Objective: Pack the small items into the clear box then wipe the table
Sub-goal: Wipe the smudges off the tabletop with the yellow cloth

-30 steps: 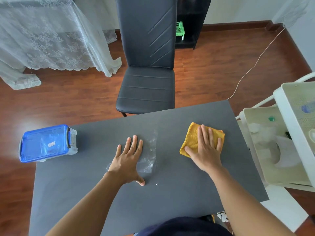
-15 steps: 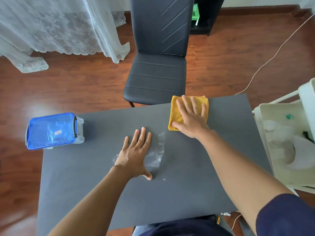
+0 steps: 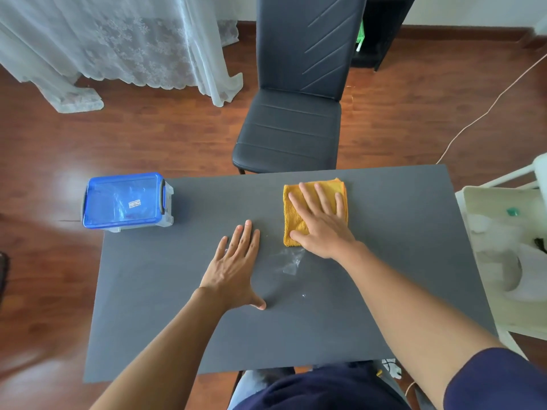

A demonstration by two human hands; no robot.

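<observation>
A clear box with a blue lid (image 3: pixel 127 201) stands closed at the far left corner of the dark grey table (image 3: pixel 183 329). A folded yellow cloth (image 3: pixel 299 216) lies flat near the table's far edge, and my right hand (image 3: pixel 321 221) presses on it with fingers spread. My left hand (image 3: pixel 235 269) rests flat on the table at the middle, palm down, holding nothing. A crumpled piece of clear plastic (image 3: pixel 288 261) lies between the two hands, just below the cloth.
A black chair (image 3: pixel 293 113) stands right behind the table's far edge. A white cart (image 3: pixel 503 261) with items on its shelves sits close to the table's right side. A white cable (image 3: pixel 485 110) runs over the wooden floor. Lace curtains (image 3: pixel 118 48) hang at back left.
My right hand slid the yellow cloth from the table's right side to the far edge, then drew it back toward me. My left hand has come off the clear plastic, which now lies beside it.
</observation>
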